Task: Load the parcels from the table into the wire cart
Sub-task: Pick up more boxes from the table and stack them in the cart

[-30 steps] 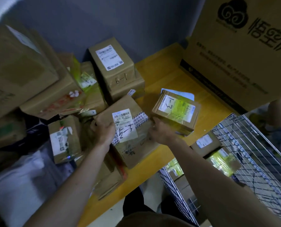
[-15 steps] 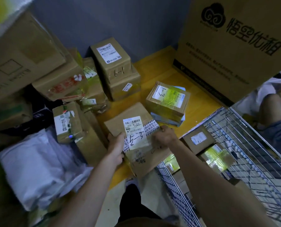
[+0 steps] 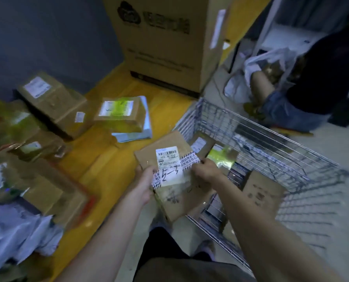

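Head view shows me carrying the brown cardboard parcel with the white shipping label and striped tape (image 3: 174, 171) past the yellow bench's (image 3: 108, 159) right edge, held level over the near-left corner of the silver wire cart (image 3: 271, 151) so it can go in flat. My left hand (image 3: 144, 181) and right hand (image 3: 205, 169) clamp its opposite sides, fingers curled around the edges.

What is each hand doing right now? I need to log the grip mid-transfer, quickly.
Left hand: grips the left edge of the cardboard parcel.
Right hand: grips the same parcel's right edge.
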